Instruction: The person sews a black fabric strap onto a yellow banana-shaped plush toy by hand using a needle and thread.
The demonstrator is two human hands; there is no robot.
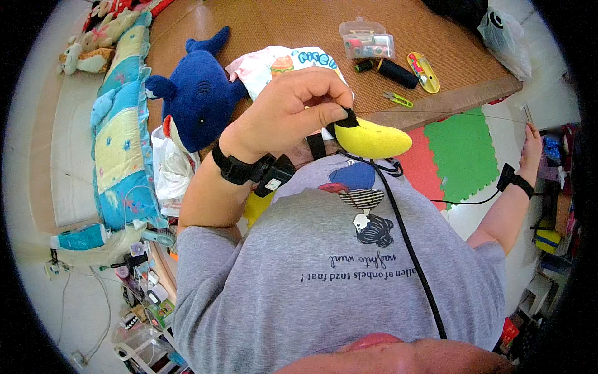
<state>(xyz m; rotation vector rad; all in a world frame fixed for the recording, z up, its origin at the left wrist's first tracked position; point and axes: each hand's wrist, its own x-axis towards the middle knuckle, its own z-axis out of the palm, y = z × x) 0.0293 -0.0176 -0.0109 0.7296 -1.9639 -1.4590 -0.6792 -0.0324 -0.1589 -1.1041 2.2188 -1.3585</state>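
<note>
In my left hand (299, 107), pinched between thumb and fingers, is a small stuffed yellow plush banana (373, 139). Its black fabric end (347, 118) sits under my thumb tip. A thin dark sewing thread (467, 113) stretches from near the banana across to the far right. There my right hand (531, 147) is raised, arm extended, with its fingertips closed on the thread; a needle is too small to make out for certain. Small green thread snips (398, 99) lie on the woven mat beyond the banana.
On the mat (289, 28) rest a black thread spool (397, 73), a smaller dark spool (364, 65), a yellow sewing case (423, 73) and a clear box of spools (369, 45). A blue plush shark (198, 93) and a printed white cloth (261, 65) lie left. A black cable (406, 243) crosses my shirt.
</note>
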